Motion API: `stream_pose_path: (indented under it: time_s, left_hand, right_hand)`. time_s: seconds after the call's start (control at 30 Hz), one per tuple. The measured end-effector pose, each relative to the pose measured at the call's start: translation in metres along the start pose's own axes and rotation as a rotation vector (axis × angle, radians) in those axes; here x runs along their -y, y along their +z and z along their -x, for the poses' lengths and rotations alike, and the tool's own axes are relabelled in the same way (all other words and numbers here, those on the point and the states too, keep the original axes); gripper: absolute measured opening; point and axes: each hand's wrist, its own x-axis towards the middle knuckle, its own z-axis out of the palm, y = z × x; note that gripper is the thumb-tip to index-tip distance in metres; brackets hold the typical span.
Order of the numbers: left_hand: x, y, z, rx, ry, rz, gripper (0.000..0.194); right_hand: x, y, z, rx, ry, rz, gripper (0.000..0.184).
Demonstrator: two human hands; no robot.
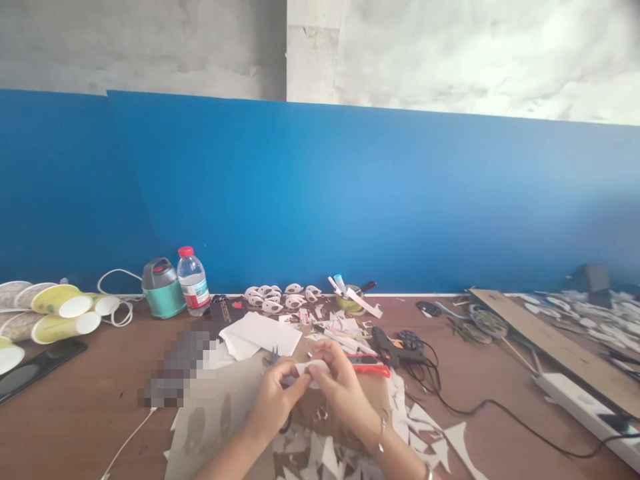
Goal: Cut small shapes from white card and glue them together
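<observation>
My left hand (pixel 280 390) and my right hand (pixel 337 377) meet over the cardboard sheet (pixel 240 400). Between their fingertips they pinch a small white paper piece (pixel 303 368), partly covered by the fingers. Just right of my right hand lies a red utility knife (pixel 373 365). The tip of a dark pointed tool (pixel 275 355) shows beyond my left hand. White paper scraps (pixel 320 457) are scattered under and beside my wrists.
Folded white paper (pixel 263 333) lies behind the hands, near several white cut-out shapes (pixel 273 305). A black glue gun (pixel 393 348) with its cord rests at right. Farther out are a water bottle (pixel 193 283), paper cups (pixel 65 327), a phone (pixel 40 370) and a power strip (pixel 585 413).
</observation>
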Motion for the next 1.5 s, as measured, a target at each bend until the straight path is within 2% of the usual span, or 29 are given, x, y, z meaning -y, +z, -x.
stream_pose_path:
  time_s: [0.2,0.4,0.67,0.9,1.1,1.43,1.5]
  left_hand:
    - [0.008,-0.002,-0.002,-0.057,-0.126,0.095,0.029]
    - [0.001,-0.003,-0.002,0.009,-0.164,0.154,0.033]
    - [-0.002,-0.002,0.000,0.024,-0.085,0.117,0.033]
    - [-0.005,-0.002,0.001,-0.015,-0.012,0.052,0.032]
    - [0.007,-0.002,-0.001,-0.026,-0.115,0.120,0.033]
    - [0.006,-0.002,-0.001,0.002,-0.131,0.142,0.032]
    - [0.006,-0.002,-0.002,-0.005,-0.128,0.156,0.033]
  right_hand:
    - [0.003,-0.001,0.001,0.030,-0.004,0.018,0.036]
    - [0.004,0.001,0.001,-0.005,0.013,0.075,0.036]
    - [0.011,0.005,0.002,0.023,0.043,0.105,0.036]
    - [0.001,0.004,0.001,0.042,-0.038,0.085,0.034]
    - [0.006,0.003,0.000,0.031,0.046,0.034,0.038]
    - [0.004,0.002,0.000,0.038,0.005,0.061,0.031]
    - [0.004,0.001,0.001,0.059,-0.007,0.099,0.036]
